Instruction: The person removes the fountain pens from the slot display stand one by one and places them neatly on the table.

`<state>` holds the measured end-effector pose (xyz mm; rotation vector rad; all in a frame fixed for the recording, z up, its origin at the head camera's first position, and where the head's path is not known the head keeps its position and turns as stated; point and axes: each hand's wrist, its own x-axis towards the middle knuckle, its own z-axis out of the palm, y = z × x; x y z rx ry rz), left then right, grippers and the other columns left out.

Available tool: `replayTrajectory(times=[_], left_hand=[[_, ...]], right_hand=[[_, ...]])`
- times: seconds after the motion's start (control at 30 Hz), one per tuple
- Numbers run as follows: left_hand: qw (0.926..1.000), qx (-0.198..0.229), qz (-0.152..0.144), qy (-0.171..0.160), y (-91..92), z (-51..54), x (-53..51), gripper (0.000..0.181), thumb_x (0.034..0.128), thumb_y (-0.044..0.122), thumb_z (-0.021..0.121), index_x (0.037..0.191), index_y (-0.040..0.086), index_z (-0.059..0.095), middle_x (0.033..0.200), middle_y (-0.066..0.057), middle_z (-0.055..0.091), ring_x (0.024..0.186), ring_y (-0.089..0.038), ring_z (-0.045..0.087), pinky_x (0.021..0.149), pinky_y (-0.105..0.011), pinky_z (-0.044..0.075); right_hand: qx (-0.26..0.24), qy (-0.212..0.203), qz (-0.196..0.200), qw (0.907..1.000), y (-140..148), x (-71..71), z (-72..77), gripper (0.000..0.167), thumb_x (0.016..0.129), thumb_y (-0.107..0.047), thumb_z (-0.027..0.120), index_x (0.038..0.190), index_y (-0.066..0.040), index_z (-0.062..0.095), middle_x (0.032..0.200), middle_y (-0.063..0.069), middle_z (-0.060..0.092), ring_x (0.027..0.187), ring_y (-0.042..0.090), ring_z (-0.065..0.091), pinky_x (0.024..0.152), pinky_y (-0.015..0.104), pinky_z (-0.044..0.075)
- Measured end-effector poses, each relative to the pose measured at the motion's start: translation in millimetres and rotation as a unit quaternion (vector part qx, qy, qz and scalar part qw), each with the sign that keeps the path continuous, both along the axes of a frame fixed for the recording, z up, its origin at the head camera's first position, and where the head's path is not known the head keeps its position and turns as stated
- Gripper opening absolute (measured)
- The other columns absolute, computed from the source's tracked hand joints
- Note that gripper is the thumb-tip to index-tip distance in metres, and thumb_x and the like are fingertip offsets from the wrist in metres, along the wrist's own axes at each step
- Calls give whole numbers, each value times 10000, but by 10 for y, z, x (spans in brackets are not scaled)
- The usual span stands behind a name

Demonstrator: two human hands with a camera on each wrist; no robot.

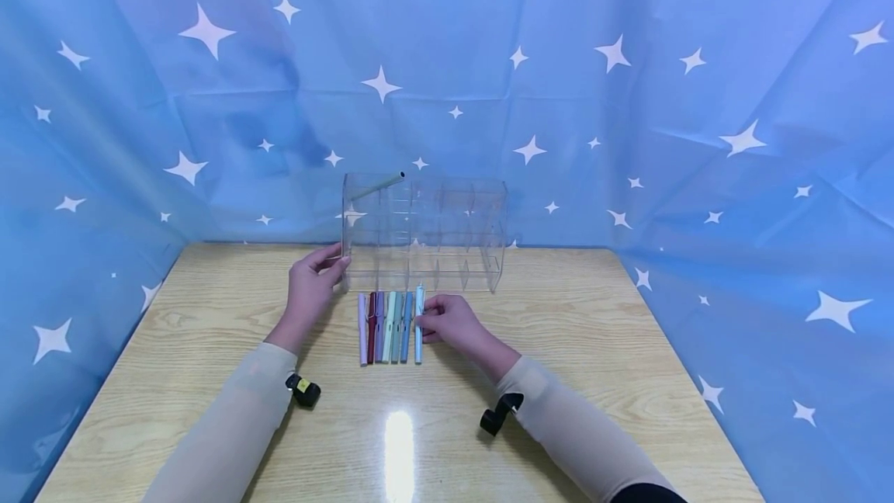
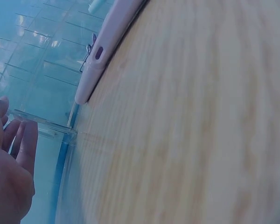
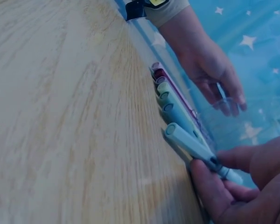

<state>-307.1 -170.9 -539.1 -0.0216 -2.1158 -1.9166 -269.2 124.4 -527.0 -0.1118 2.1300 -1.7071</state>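
Observation:
A clear plastic organizer (image 1: 457,254) with several compartments stands upright at the back of the table. My left hand (image 1: 312,286) holds its left side, thumb near the front edge; the fingertips are partly hidden in the head view. My right hand (image 1: 450,324) pinches a light blue pen (image 3: 191,144) between thumb and fingers, at the right end of a row of pens. Side by side to its left lie a lilac pen (image 1: 362,332), a dark red pen (image 1: 372,332), a blue pen (image 1: 407,332) and several others. A green pen (image 1: 377,186) leans in the organizer's upper left compartment.
The wooden table (image 1: 594,348) ends at the back against a blue curtain (image 1: 559,84) with white stars, which also hangs on both sides. A black wrist camera (image 1: 303,391) is on the left forearm, another wrist camera (image 1: 500,414) on the right.

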Motion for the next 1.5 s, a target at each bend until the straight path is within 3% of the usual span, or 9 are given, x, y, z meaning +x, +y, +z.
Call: replayTrajectory(times=[0.2, 0.43, 0.67, 1.03, 1.5], left_hand=[[10000, 53, -17, -75, -1, 3, 7, 399, 1043, 87, 788, 1430, 18, 720, 1362, -246, 732, 1085, -146, 703, 877, -223, 653], [9999, 79, 20, -74, -2, -5, 2, 405, 1041, 88, 792, 1432, 15, 717, 1360, -245, 731, 1079, -121, 700, 883, -225, 652], [10000, 74, 16, -24, -4, -6, -2, 394, 1040, 98, 799, 1420, 20, 730, 1344, -241, 742, 1103, -176, 702, 873, -221, 655], [10000, 31, 22, -25, -4, -4, -5, 395, 1040, 76, 789, 1425, 17, 723, 1349, -238, 739, 1092, -153, 704, 870, -223, 655], [10000, 56, -33, -6, -2, 0, 10, 404, 1046, 89, 788, 1438, 18, 715, 1385, -233, 726, 1195, -324, 690, 880, -221, 653]], right_hand=[[165, -75, -117, 9998, -47, -4, 31, 352, 1017, 1, 771, 1316, 126, 633, 1101, 193, 717, 853, 229, 735, 813, 375, 704], [454, 92, -68, 9989, -78, -20, 28, 347, 1008, -7, 785, 1295, 120, 637, 1081, 195, 722, 850, 250, 756, 777, 375, 707], [672, 286, -21, 9973, -84, -40, -21, 314, 1008, -21, 796, 1265, 96, 658, 1050, 176, 724, 833, 247, 769, 745, 378, 707], [756, 423, -53, 9962, -109, -27, -6, 298, 1001, -21, 801, 1237, 89, 655, 1009, 160, 725, 759, 217, 756, 711, 369, 705], [668, 502, -128, 9964, -107, -21, -36, 323, 995, -20, 809, 1246, 101, 646, 962, 175, 743, 707, 223, 746, 686, 375, 704]])
